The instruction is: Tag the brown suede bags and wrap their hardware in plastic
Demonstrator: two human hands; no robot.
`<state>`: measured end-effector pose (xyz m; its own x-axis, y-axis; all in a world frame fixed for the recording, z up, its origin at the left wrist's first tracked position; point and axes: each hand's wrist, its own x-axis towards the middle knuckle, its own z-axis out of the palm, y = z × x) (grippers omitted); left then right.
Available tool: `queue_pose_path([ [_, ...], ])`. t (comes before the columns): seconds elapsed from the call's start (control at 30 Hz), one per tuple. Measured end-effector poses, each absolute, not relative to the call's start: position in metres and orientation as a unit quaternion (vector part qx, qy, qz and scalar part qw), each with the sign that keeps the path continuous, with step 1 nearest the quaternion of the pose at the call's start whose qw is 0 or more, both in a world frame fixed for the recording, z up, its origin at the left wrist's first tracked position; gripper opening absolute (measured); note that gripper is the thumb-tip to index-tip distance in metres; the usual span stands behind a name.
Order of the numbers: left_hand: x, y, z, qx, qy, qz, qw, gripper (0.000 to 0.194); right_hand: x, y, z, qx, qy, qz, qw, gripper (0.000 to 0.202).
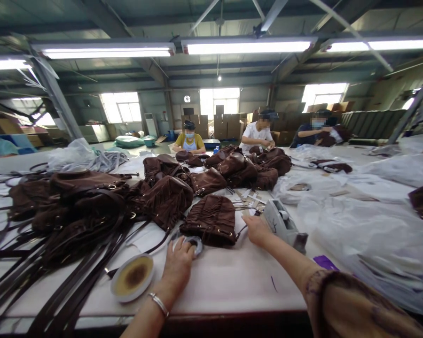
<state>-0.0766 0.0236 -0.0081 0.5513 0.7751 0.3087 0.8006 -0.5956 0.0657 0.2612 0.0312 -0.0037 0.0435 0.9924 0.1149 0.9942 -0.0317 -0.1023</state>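
A brown fringed bag [211, 219] lies on the white table [232, 277] in front of me. My left hand [179, 257], with a silver bangle at the wrist, reaches over a small clear plastic item [194, 244] at the bag's lower left; its fingers are bent, and what is under them is partly hidden. To the right of the bag, my right hand [256, 230] is closed near a dark cord end and beside a grey tape dispenser [284, 223]. A round dish with a yellow and brown inside [133, 277] sits left of my left hand.
Brown bags with long straps [88, 211] heap up at the left, and more bags [232, 166] lie farther back. Clear plastic bags [366, 244] cover the right side. Several people work beyond the table.
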Motion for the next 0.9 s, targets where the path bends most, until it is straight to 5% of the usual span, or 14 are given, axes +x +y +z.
queue_pose_path([
  [0.13, -0.081, 0.012, -0.037, -0.837, -0.479, -0.24, 0.107, 0.052, 0.251, 0.04, 0.001, -0.691, -0.721, -0.027, 0.032, 0.03],
  [0.23, -0.08, -0.004, -0.046, -0.832, -0.446, -0.312, 0.108, 0.048, 0.244, 0.037, 0.022, -0.664, -0.745, -0.055, 0.023, 0.028],
  [0.43, -0.041, -0.047, -0.024, -0.858, -0.336, -0.374, -0.109, 0.036, 0.224, 0.01, 0.052, -0.662, -0.749, -0.024, 0.031, 0.043],
  [0.67, -0.005, -0.093, -0.006, -0.762, -0.372, -0.29, -0.444, 0.032, 0.189, -0.061, 0.013, -0.674, -0.409, 0.501, 0.357, 0.076],
  [0.8, -0.004, -0.11, 0.001, -0.748, -0.361, -0.284, -0.48, 0.052, 0.154, -0.091, -0.004, -0.601, -0.211, 0.56, 0.529, 0.068],
  [0.9, -0.013, -0.121, -0.003, -0.743, -0.398, -0.293, -0.45, 0.057, 0.139, -0.106, -0.013, -0.58, -0.232, 0.565, 0.539, 0.059],
])
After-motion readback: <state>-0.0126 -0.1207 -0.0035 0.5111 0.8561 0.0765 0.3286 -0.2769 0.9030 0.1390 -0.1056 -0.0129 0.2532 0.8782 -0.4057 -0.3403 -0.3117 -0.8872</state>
